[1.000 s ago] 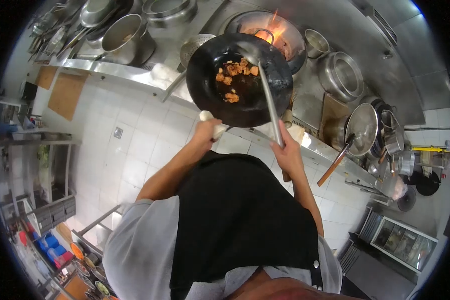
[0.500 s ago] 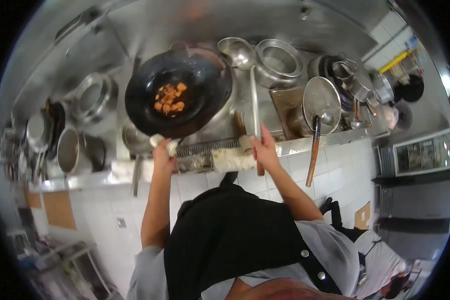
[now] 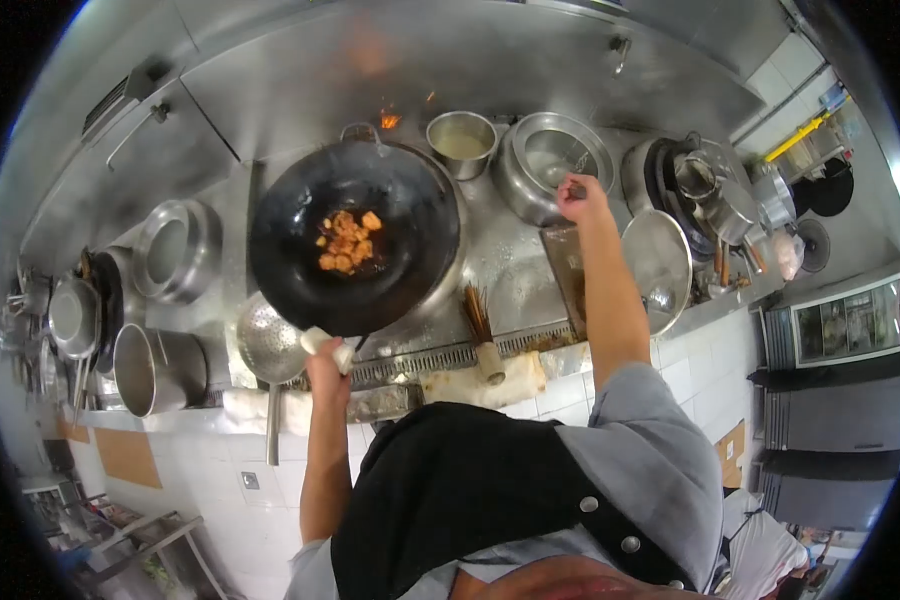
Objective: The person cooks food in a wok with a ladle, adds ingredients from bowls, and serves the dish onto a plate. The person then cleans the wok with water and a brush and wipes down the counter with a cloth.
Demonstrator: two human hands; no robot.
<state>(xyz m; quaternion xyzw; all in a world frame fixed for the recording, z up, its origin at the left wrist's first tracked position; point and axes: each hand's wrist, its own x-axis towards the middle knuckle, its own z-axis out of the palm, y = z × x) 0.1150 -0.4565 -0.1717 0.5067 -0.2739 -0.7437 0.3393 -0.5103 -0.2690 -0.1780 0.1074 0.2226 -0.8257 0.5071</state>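
A black wok [image 3: 300, 285] sits tilted on the stove with browned chunks of food [image 3: 345, 243] in its middle. My left hand [image 3: 328, 372] is closed on the wok's near rim through a folded white cloth [image 3: 315, 340]. Away to the right, my right hand [image 3: 585, 200] is closed over the wide metal pot [image 3: 530, 190], gripping the dark end of a ladle handle [image 3: 577, 191]. The ladle's bowl is hard to make out inside the pot. A smaller pot of pale liquid [image 3: 462, 138] stands between wok and wide pot.
Small flames [image 3: 389, 120] show behind the wok. A perforated strainer [image 3: 268, 340] lies left of my left hand, near a deep pot [image 3: 155, 370]. A bamboo brush [image 3: 480, 330] rests at the front edge. A round strainer [image 3: 660, 255] stands right of my forearm; another person [image 3: 765, 550] is behind.
My right hand has moved up and right with the ladle, from the front edge to above the wide pot. Flames have appeared behind the wok. My left hand still holds cloth and wok.
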